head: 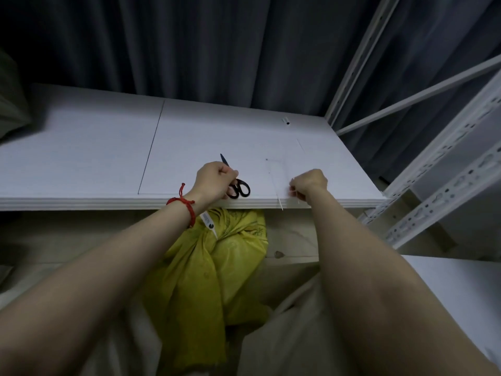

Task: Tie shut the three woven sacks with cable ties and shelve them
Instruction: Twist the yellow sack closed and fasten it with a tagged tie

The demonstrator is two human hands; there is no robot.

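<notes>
A yellow woven sack (206, 270) stands on the floor below the white table's front edge (81, 203), its neck gathered with a white tag hanging there. My left hand (214, 183) is curled round black scissors (240, 187) lying on the table near that edge. To the right, my right hand (309, 184) pinches a thin white cable tie (294, 194) at the table edge. Another pale cable tie (275, 185) lies on the table between my hands, its end sticking past the edge. Pale sacks (292, 335) fill the bottom of the view, partly hidden by my arms.
A white metal shelving rack (439, 191) stands at the right, a white shelf board (461, 289) below it. Dark curtains hang behind the table. A small white cylinder (285, 121) lies near the table's far right edge.
</notes>
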